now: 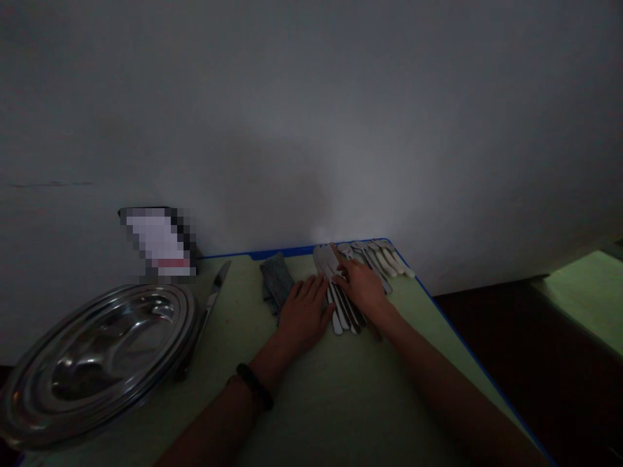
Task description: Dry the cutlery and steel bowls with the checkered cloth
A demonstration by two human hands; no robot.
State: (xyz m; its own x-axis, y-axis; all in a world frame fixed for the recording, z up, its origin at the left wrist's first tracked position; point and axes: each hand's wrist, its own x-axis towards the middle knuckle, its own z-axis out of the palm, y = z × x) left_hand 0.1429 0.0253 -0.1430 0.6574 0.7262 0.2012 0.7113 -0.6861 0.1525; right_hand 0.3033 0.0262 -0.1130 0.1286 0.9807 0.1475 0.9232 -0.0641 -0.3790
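Note:
My left hand lies flat on the table with its fingers apart, beside a row of table knives. Its fingertips reach the nearest knife, and nothing is held in it. A folded grey-blue cloth sits just left of those fingers. Over the right part of the knives, my right hand has its thumb and fingers curled around a thin brown stick-like piece, whose middle is hidden. Right of it lie several spoons and forks with white handles.
Shiny steel divided plates are stacked at the left. A single knife lies beside them. Behind stands a blurred-out phone-like device against the wall. The pale green table has a blue edge; another green surface is at far right.

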